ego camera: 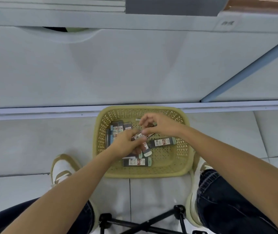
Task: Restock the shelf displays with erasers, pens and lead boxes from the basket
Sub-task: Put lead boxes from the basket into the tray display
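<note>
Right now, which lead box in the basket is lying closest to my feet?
The lead box lying crosswise by the near wall of the basket, just below your left hand. The rest sit farther in, toward the shelf.

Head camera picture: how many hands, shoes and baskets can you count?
Hands: 2 (left hand, right hand)
Shoes: 2 (left shoe, right shoe)
Basket: 1
Total: 5

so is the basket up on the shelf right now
No, the basket sits down on the tiled floor between the person's two shoes.
</note>
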A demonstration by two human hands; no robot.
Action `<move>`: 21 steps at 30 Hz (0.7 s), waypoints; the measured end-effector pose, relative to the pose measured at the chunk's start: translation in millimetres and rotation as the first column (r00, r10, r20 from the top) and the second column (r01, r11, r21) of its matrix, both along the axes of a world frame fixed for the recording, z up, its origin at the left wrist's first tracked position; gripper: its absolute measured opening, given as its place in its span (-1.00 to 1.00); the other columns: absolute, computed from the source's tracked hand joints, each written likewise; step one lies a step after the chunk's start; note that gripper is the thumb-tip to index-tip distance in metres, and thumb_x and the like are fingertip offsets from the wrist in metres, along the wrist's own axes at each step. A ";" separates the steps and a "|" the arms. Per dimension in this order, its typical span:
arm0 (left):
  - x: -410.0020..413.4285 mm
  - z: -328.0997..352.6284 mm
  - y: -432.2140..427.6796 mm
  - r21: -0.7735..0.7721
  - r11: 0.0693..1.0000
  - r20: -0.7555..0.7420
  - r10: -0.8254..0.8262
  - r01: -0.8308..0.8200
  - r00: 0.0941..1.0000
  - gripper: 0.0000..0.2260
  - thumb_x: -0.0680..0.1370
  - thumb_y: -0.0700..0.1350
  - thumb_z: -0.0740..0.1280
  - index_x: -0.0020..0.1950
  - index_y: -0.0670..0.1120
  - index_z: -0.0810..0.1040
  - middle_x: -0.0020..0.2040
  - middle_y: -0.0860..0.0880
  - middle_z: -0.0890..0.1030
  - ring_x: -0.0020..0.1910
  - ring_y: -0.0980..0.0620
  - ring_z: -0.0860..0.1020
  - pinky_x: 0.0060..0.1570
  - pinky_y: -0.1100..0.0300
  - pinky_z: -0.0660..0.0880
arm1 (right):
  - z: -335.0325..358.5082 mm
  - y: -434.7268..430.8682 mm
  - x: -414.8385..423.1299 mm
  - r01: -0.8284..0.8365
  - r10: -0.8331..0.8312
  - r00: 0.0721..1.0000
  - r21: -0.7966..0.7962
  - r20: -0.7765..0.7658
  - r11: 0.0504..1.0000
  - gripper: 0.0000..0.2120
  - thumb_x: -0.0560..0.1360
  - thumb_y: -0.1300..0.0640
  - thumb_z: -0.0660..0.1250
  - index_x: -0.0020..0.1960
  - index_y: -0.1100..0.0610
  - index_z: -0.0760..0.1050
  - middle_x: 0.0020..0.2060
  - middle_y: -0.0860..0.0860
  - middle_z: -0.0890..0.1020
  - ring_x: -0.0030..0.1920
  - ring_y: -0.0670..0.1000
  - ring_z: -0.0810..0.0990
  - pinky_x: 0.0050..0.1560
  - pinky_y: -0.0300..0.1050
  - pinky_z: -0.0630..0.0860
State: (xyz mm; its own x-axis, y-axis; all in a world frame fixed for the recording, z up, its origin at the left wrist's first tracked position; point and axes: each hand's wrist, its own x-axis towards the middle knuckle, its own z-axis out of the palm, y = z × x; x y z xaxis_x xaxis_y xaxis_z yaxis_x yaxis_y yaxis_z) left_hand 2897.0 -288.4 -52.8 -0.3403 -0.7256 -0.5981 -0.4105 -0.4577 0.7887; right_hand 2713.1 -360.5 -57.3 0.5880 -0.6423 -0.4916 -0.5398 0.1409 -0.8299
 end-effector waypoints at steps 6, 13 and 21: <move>35.8 -12.7 11.8 0.095 0.972 -0.095 0.225 -0.216 0.970 -0.87 0.61 -0.14 0.28 0.13 -0.10 0.56 -0.12 -0.13 0.71 -0.21 -0.07 0.68 -0.18 0.12 0.60 | -37.8 23.5 -30.3 0.155 -0.238 0.921 -0.270 -0.309 0.950 -0.79 0.54 0.21 0.34 0.16 0.12 0.47 0.06 0.00 0.58 0.08 0.01 0.59 0.10 -0.16 0.55; 45.0 -22.8 19.8 0.213 0.920 -0.140 0.363 -0.330 0.921 -0.81 0.60 -0.16 0.31 0.17 -0.20 0.55 -0.02 -0.12 0.71 -0.10 -0.08 0.68 -0.22 0.20 0.59 | -79.0 51.8 -42.0 -0.366 -0.047 0.660 -0.376 -0.750 0.852 -0.62 0.41 0.11 0.46 0.17 0.14 0.44 0.20 0.08 0.47 0.23 0.10 0.42 0.19 -0.04 0.37; 35.6 -28.6 14.6 0.174 0.835 -0.104 0.543 -0.522 0.833 -0.81 0.60 -0.16 0.31 0.18 -0.15 0.59 0.06 -0.18 0.67 0.04 -0.07 0.65 -0.02 0.11 0.63 | -27.2 9.1 -24.1 -0.078 0.074 0.978 -0.012 -0.197 0.997 -0.69 0.52 0.00 0.38 0.25 0.02 0.58 0.12 -0.11 0.62 0.07 -0.13 0.57 0.04 -0.24 0.46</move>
